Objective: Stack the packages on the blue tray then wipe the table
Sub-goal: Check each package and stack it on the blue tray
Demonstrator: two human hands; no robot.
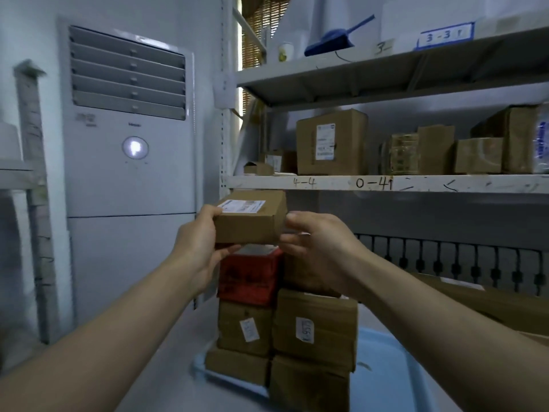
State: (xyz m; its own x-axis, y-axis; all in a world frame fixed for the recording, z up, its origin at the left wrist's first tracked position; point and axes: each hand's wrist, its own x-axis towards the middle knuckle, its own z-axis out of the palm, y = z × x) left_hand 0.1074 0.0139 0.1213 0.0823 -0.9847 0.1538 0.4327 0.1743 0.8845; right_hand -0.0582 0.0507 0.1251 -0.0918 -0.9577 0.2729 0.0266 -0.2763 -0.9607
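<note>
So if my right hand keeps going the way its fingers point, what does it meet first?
The right hand points left, toward the cardboard box that the left hand holds above the red box. It would probably meet that box's right end first; depth is unclear.

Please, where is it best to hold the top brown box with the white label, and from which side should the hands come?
Grip the top brown box by its two short ends, coming from left and right. Its flat vertical ends are free, while the red box blocks its underside. The left hand already holds one end.
</note>
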